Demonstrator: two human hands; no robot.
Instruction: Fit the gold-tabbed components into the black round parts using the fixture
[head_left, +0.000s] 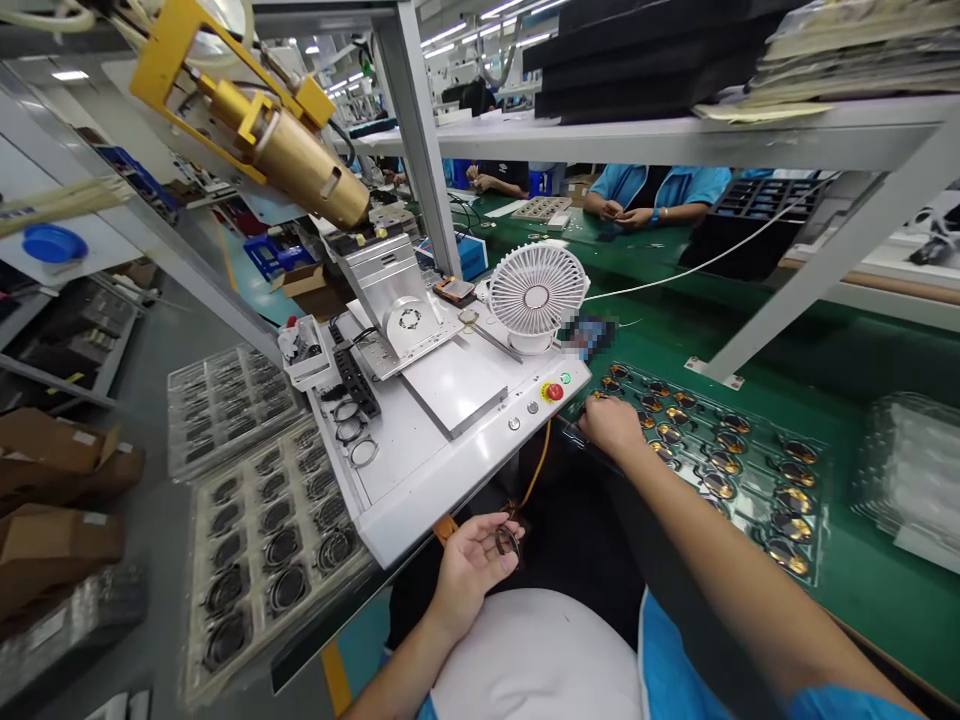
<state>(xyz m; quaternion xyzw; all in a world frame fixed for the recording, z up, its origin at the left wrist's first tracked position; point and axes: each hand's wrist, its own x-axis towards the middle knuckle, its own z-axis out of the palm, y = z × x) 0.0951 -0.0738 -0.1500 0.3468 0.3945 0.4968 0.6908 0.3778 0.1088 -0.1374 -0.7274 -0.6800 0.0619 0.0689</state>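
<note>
Low in front of my body, my left hand [472,568] is closed around a small dark ring [507,541], pinched between thumb and fingers. My right hand [611,425] reaches to the near left corner of a clear tray [759,478] on the green bench; its fingers are bent together, and what they hold, if anything, is hidden. Round parts with orange, shiny faces [718,485] fill the tray's pockets. Between and beyond my hands is a white machine base [450,460], with several thin rings [364,453] lying on its left side.
A brass-coloured machine head [311,165] hangs over a metal fixture [390,295]. A white fan [535,297] and a red button [554,391] are on the base. Trays of dark rings [251,650] lie left. A slanted frame post [810,255] stands right. Another person's hands [630,216] are across the bench.
</note>
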